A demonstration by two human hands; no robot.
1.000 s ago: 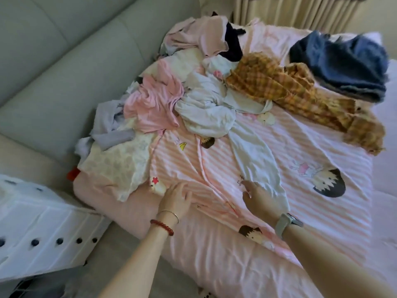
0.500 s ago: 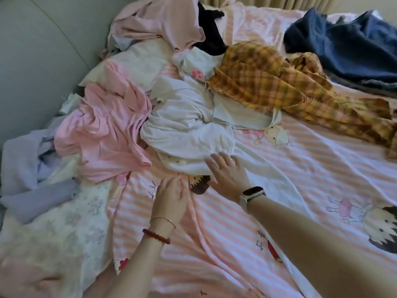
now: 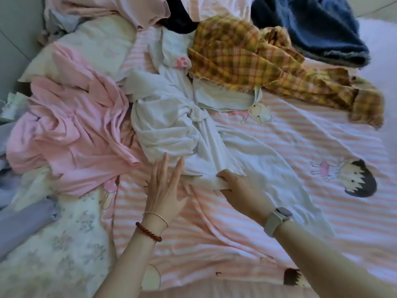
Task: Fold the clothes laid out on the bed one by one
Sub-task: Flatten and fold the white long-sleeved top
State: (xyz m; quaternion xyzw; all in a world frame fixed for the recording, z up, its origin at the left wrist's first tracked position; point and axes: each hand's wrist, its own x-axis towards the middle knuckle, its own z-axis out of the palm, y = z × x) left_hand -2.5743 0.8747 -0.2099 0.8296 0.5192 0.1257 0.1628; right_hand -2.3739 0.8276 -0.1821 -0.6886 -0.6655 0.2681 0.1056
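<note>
A crumpled white garment (image 3: 165, 127) lies in the middle of the pink striped bed sheet (image 3: 311, 138). My right hand (image 3: 240, 190), with a watch on its wrist, pinches the garment's lower edge between thumb and fingers. My left hand (image 3: 165, 188), wearing a bead bracelet, lies flat with straight spread fingers just left of that edge, fingertips touching the white cloth. A pink garment (image 3: 71, 134) is heaped to the left.
A yellow plaid cloth (image 3: 253, 59) sprawls at the back right, a dark blue fleece (image 3: 311, 24) behind it. Pale pink clothes (image 3: 111, 7) and a cream pillow (image 3: 101, 46) lie at the back left. A floral fabric (image 3: 58, 244) and lilac garment (image 3: 19, 222) cover the near left.
The view has closed in on the pile. My right hand went from lying flat on the white garment to pinching its lower edge. My left hand's fingers have spread out flat.
</note>
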